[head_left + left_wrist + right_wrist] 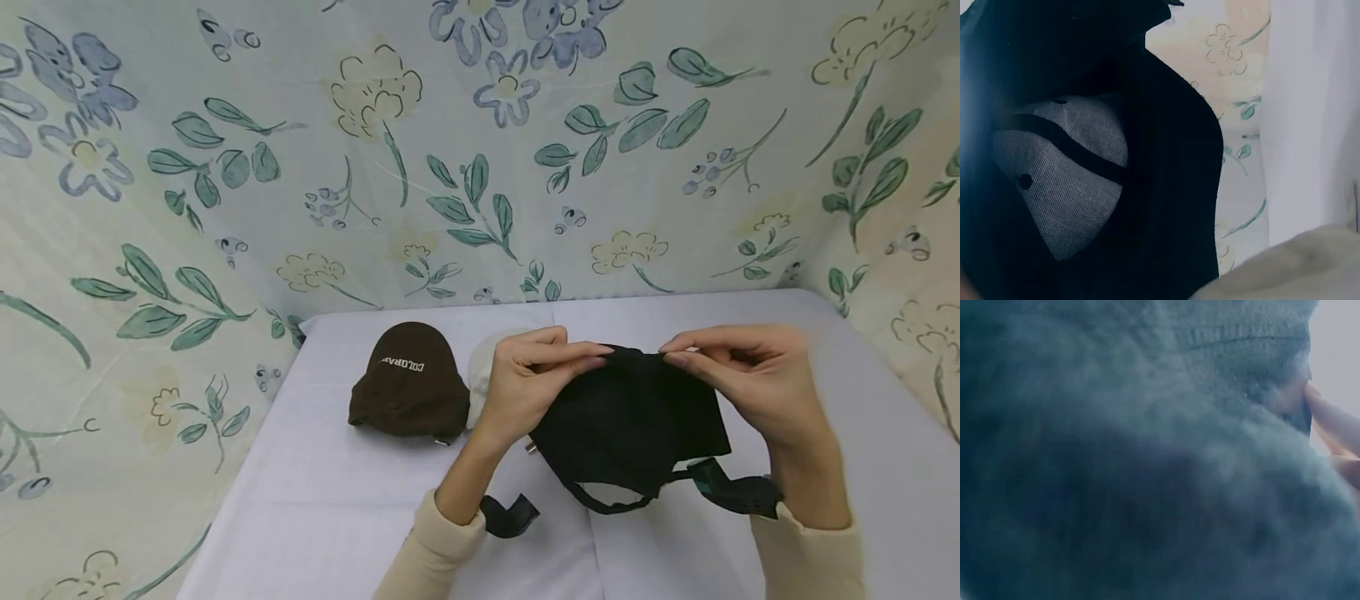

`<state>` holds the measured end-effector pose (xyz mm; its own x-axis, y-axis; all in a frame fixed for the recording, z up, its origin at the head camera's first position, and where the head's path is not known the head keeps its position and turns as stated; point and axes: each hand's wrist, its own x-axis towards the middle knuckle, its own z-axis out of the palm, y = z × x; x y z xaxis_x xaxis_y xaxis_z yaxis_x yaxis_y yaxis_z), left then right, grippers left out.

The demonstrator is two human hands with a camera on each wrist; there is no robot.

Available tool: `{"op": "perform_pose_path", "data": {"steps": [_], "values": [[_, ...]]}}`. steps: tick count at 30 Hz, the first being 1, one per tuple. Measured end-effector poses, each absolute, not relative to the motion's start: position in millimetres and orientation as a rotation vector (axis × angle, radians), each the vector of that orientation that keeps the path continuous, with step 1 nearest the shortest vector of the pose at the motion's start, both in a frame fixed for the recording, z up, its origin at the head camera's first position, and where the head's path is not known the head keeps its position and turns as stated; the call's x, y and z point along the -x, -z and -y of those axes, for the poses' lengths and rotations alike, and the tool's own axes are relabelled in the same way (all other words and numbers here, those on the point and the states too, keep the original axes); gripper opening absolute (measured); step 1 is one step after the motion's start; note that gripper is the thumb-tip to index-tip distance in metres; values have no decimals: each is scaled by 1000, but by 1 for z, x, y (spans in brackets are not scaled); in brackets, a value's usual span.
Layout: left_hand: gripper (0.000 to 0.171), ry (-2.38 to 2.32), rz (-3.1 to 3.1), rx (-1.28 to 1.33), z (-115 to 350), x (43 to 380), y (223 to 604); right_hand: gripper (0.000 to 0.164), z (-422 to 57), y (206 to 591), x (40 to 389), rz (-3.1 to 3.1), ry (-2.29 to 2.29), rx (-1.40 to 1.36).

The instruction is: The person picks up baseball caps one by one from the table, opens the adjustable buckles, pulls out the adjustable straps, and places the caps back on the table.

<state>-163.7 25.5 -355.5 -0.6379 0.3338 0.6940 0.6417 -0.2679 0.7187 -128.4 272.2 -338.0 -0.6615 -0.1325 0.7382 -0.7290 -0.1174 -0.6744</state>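
Both hands hold up a black baseball cap (618, 425) over the table. My left hand (525, 371) pinches its upper edge between thumb and fingers. The right hand (757, 375) pinches the same edge a short way to the right. Below them hangs the cap's strap, with an oval opening above it. In the left wrist view the grey mesh lining (1079, 200) shows, crossed by a black band. Dark, blurred cap fabric (1147, 475) fills most of the right wrist view, with fingertips (1332, 422) at its right edge.
A brown cap (408, 383) with white lettering sits on the white-covered table (315, 467), left of the hands. Partly hidden behind my left hand is a white cap (483, 358). Floral cloth (450, 167) hangs behind the table. Each wrist wears a black strap device (510, 517).
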Motion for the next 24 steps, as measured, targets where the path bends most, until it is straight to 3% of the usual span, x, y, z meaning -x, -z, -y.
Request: {"op": "perform_pose_path", "data": {"steps": [10,24], "values": [[13,1968,1739,1169,12,159,357,27,-234,337,127,1791,-1789,-936],[13,1962,1746,1083,37,159,352,23,-203,337,126,1835,-1783,-815]]}}
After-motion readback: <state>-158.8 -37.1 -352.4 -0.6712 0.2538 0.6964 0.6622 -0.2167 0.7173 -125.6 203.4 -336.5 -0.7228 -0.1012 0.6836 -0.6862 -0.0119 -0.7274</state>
